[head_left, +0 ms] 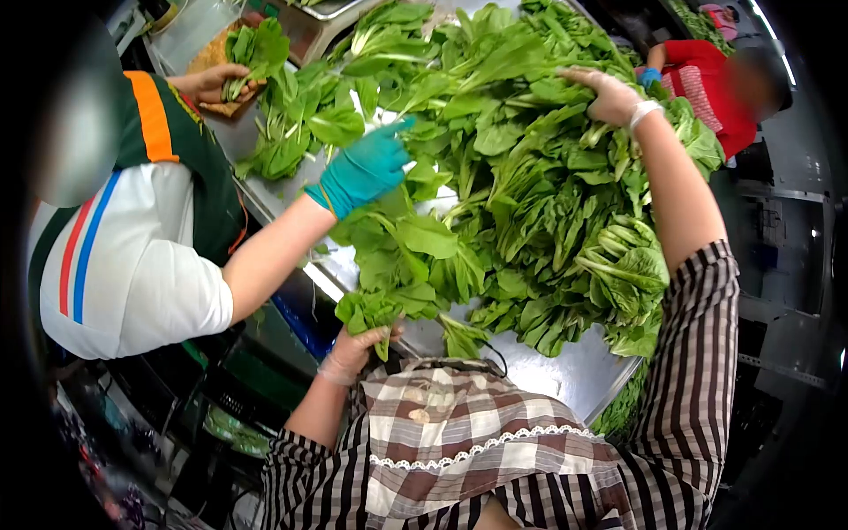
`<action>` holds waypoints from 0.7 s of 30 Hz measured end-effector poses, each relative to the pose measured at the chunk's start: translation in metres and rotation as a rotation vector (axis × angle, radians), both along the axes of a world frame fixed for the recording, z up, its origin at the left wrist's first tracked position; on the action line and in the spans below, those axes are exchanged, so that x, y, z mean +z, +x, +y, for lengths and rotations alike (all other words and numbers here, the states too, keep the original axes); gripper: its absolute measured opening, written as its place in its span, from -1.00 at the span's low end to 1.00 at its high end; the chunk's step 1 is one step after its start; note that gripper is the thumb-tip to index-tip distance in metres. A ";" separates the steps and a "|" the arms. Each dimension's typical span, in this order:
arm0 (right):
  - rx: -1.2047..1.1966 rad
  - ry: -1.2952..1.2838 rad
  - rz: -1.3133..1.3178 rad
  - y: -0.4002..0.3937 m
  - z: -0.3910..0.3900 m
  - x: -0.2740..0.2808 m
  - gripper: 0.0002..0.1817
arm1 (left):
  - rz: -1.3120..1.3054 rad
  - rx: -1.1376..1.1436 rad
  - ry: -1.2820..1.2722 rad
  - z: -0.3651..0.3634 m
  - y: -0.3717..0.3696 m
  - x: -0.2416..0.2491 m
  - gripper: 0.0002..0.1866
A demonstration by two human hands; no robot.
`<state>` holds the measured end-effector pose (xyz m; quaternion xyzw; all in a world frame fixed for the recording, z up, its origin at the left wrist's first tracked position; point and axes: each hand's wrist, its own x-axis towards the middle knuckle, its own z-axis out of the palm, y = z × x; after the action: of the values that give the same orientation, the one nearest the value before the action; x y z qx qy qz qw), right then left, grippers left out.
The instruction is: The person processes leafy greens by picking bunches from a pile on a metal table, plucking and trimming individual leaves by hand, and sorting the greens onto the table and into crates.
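Centrally, a large heap of leafy greens (pixel 530 194) covers most of a shiny metal table (pixel 552 371), seen from above through a round, wide lens. The wearer's left hand (pixel 362 343) is at the near edge of the table, its fingers curled closed around a small bunch (pixel 369 314) of the greens, with the leaves pointing up and away. The wearer's right hand (pixel 611 95) reaches to the far right of the heap, palm down over the leaves, with the fingers stretched out and loosely open; whether they have hold of any leaf, I cannot tell. A pale band (pixel 646 112) circles that wrist. Paler, ribbed heads of greens (pixel 627 256) sit at the right side of the heap. Below, the wearer has a brown and white checked apron (pixel 521 433) over striped sleeves. At the left, a co-worker in a white sleeve (pixel 141 265) rests a teal-gloved hand (pixel 362 170) on the greens and holds another bunch (pixel 258 49) in an ungloved hand (pixel 216 86). At the upper right is a person in a red top (pixel 707 88)
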<state>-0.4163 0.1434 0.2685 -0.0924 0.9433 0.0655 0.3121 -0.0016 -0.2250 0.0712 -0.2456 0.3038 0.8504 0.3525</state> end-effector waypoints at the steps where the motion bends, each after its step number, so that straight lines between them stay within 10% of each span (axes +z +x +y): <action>1: -0.010 -0.103 0.000 -0.006 0.010 -0.005 -0.01 | -0.003 0.000 0.009 -0.001 -0.001 0.000 -0.45; 9: 0.278 -0.419 0.294 0.034 0.015 0.053 -0.07 | 0.042 -0.100 0.011 -0.012 -0.003 0.008 -0.42; 13: -0.146 -0.552 0.068 0.122 -0.103 0.045 -0.32 | 0.066 -0.109 0.026 -0.013 -0.002 0.011 -0.41; 21: 0.078 -0.248 0.201 0.252 -0.194 -0.126 -0.21 | 0.121 -0.084 -0.015 -0.008 0.010 0.015 -0.42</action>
<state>-0.1647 -0.0510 0.1421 -0.1598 0.9663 -0.0306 0.1996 0.0088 -0.2328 0.0865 -0.1834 0.3409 0.8459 0.3670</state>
